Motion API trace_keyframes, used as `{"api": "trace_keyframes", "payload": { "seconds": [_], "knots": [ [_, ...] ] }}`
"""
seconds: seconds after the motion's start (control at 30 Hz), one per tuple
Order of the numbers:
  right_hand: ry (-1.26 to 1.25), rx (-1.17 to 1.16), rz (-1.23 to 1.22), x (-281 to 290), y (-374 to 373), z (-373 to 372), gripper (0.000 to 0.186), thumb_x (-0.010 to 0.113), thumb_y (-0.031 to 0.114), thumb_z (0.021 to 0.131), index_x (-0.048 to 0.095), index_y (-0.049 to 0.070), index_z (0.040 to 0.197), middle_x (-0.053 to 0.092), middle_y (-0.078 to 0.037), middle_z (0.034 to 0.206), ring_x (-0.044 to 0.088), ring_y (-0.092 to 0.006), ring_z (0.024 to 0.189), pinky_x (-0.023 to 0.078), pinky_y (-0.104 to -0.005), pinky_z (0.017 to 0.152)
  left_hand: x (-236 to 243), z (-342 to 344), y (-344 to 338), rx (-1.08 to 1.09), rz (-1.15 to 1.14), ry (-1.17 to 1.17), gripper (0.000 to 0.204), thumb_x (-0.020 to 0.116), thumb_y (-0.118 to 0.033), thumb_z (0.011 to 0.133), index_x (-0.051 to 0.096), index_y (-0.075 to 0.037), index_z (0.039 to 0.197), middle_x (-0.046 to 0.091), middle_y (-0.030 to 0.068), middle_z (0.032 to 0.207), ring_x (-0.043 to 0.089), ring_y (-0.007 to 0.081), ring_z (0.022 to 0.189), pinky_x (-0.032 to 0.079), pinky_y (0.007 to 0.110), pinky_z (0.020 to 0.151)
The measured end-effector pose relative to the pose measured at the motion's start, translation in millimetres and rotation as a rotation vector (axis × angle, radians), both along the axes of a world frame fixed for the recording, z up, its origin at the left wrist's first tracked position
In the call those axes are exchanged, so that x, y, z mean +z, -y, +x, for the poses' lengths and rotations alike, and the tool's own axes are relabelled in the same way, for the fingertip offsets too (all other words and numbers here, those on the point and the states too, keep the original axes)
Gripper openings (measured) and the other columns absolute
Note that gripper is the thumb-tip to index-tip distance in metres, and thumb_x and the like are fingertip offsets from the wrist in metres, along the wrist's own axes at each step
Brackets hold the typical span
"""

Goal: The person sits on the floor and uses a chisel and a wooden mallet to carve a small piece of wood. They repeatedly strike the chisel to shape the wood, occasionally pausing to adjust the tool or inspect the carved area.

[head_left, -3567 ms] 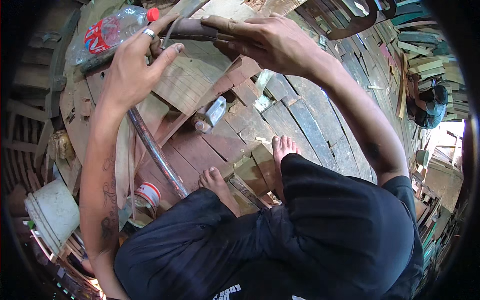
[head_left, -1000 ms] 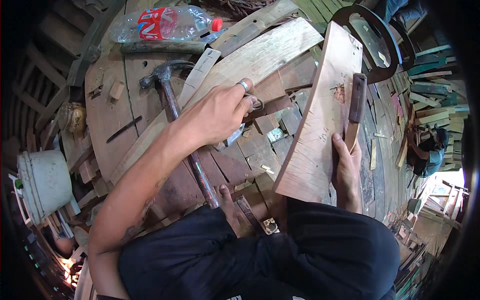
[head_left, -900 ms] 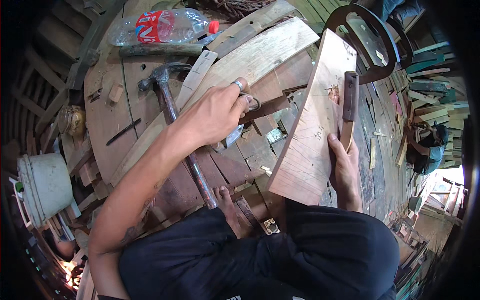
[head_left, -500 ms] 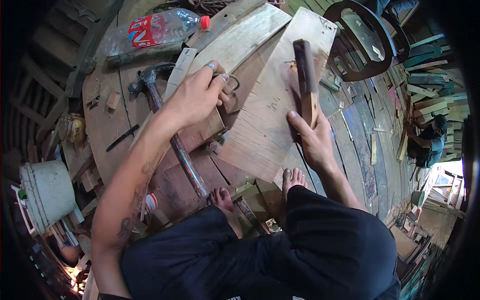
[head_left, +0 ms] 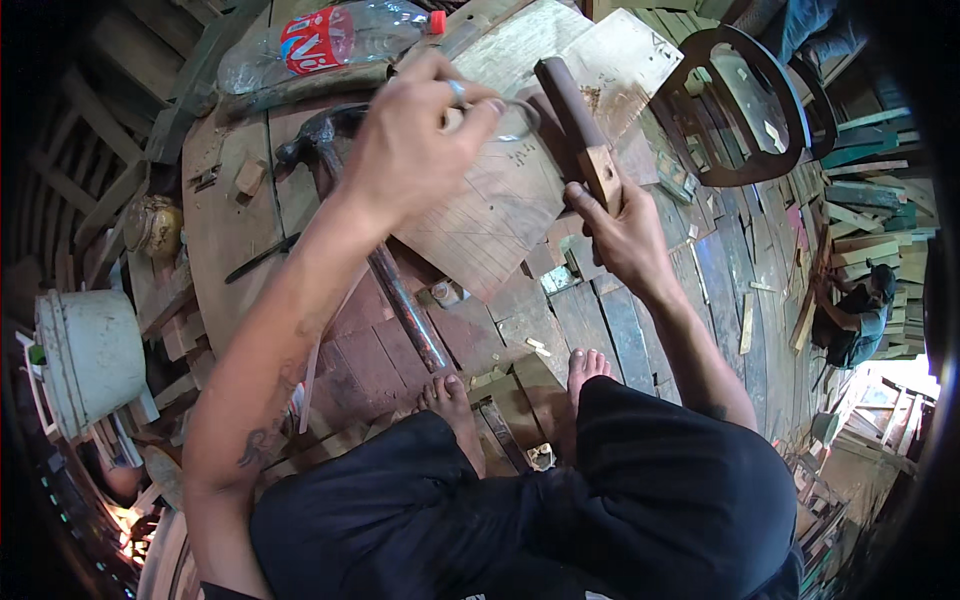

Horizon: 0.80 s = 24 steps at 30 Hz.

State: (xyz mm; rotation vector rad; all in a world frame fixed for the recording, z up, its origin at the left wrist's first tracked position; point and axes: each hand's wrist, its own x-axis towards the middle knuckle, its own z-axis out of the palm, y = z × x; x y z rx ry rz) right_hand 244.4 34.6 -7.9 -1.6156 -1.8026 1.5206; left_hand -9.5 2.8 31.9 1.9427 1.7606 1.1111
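Note:
My left hand is closed, its thumb and fingers pinching a metal ring above a thin wooden board. Dark pencil-like lines and small marks run across the board. My right hand grips the pale lower end of a short wooden handle, whose upper part is dark. This handle tilts up and left, beside the board's right edge. Below my left forearm lies a claw hammer, its head partly hidden by my wrist.
A plastic bottle with a red cap lies at the far left. Beyond my right hand rests a dark oval wooden frame. A white bucket stands at left. Another person crouches at far right among wood offcuts.
The board has dropped lower and left, away from my right hand, which keeps the handle, now tilted further left. My left hand has risen toward the handle with the ring.

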Motion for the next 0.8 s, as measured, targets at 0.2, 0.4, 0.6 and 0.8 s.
{"api": "trace_keyframes", "payload": {
  "seconds": [0.2,0.4,0.6,0.8],
  "knots": [
    [-0.201,-0.243,0.388,-13.9,17.2,40.5,0.056,0.063,0.029,0.106,0.047,0.002,0.152,0.061,-0.002,0.092,0.054,-0.0068,0.072,0.043,-0.0236,0.062,-9.4,21.0,0.8,-0.057,-0.158,-0.061,0.025,0.065,-0.021,0.098,0.077,-0.001,0.106,0.068,0.0143,0.08,0.066,0.0173,0.073,0.051,0.036,0.068],
    [-0.068,0.001,0.574,3.8,56.5,80.2,0.057,0.063,0.02,0.104,0.045,0.004,0.156,0.062,0.0,0.087,0.052,-0.0071,0.07,0.042,-0.0227,0.065,-2.3,16.9,15.9,-0.078,-0.392,0.013,0.025,0.062,-0.02,0.1,0.071,0.003,0.105,0.069,0.0155,0.07,0.067,0.0189,0.063,0.051,0.038,0.064],
    [0.05,0.309,0.703,10.9,56.8,63.6,0.069,0.066,0.0,0.092,0.049,0.017,0.156,0.07,-0.018,0.107,0.068,-0.0265,0.08,0.053,-0.0363,0.073,-6.7,17.9,23.3,-0.085,-0.322,-0.137,0.026,0.061,-0.023,0.102,0.065,0.003,0.095,0.065,0.0223,0.069,0.064,0.0372,0.062,0.048,0.044,0.062],
    [0.22,0.487,0.81,10.3,43.7,52.5,0.072,0.07,0.012,0.092,0.046,0.03,0.157,0.055,-0.01,0.082,0.059,-0.0315,0.061,0.049,-0.0442,0.056,-13.9,16.7,19.5,-0.034,-0.242,-0.232,0.028,0.057,-0.026,0.103,0.064,0.001,0.098,0.059,0.0266,0.067,0.061,0.0474,0.067,0.045,0.052,0.062]
  ]
}}
